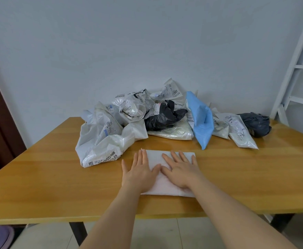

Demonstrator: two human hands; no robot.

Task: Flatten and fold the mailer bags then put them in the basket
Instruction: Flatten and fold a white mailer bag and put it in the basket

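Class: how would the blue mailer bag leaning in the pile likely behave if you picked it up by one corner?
The blue mailer bag would probably flop and sag: it looks like thin, creased film. Likely light for its size, since it seems nearly empty. Its smooth surface may slip; lifting it could shift neighbouring bags.

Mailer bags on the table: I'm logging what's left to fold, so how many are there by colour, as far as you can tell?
White or translucent pile bags: about 7, overlapping, so the count is uncertain
Black or dark bags: 2
Blue bag: 1
Flat white bag under both hands: 1
Total: about 11
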